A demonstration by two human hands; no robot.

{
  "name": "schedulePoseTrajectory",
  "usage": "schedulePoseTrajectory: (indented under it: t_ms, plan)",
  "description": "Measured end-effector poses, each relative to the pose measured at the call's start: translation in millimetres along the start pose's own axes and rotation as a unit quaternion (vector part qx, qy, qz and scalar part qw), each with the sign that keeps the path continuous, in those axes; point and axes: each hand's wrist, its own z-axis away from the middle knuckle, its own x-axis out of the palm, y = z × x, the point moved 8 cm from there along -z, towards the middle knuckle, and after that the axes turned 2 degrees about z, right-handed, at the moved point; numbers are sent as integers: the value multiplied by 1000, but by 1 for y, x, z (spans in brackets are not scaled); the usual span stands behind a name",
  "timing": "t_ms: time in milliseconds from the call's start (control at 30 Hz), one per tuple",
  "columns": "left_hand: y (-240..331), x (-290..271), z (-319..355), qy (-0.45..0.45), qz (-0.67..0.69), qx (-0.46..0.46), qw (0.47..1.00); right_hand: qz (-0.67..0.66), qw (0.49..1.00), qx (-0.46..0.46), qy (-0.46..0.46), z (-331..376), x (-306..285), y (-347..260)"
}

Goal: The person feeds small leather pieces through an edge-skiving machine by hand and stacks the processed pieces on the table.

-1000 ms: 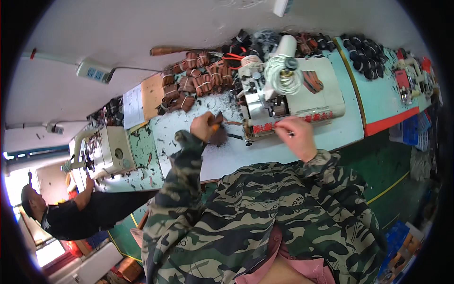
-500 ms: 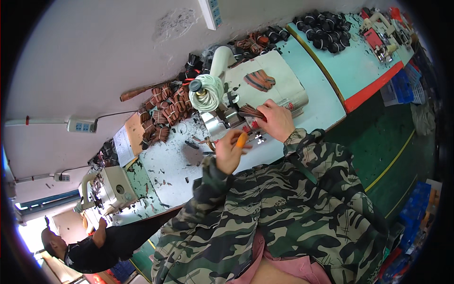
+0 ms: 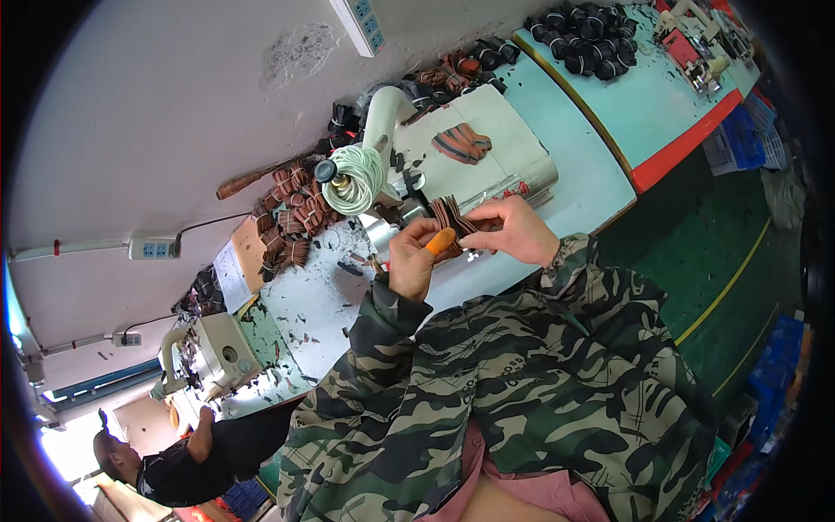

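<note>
A small fanned stack of brown strips (image 3: 447, 213) is held between my two hands, just in front of a cream-coloured machine. My left hand (image 3: 409, 263) grips the stack's left side; an orange finger cover (image 3: 440, 242) sits on one of its fingers. My right hand (image 3: 522, 233) pinches the stack from the right, thumb and fingers closed on it. On the machine's flat top (image 3: 513, 148) lie several brown and grey curved strips (image 3: 462, 143). A coil of pale cord (image 3: 355, 181) hangs by the machine's curved arm.
Tied brown bundles (image 3: 296, 204) pile up along the wall, left of the machine. Dark scraps litter the white table (image 3: 326, 296). Black bundles (image 3: 584, 39) and another machine (image 3: 691, 52) stand at far right. A person in black (image 3: 187, 465) works at lower left beside another machine (image 3: 222, 352).
My left hand has moved up and right to the brown strips and now grips them too. My right hand has turned, bringing the stack slightly lower. The whole view has shifted a little.
</note>
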Motion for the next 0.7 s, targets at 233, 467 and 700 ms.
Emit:
schedulePoseTrajectory:
  t_ms: [233, 467, 700]
  plan:
    - [-4, 7, -2, -3, -12, -1, 1000, -64, 995, 66, -38, 4, -3, 1]
    - [-1, 5, -7, 4, -72, 20, 997, -124, 985, 110, -53, -5, -4, 20]
    - [9, -9, -5, 46, -279, 131, 950, -70, 988, 140, 16, -27, -51, 57]
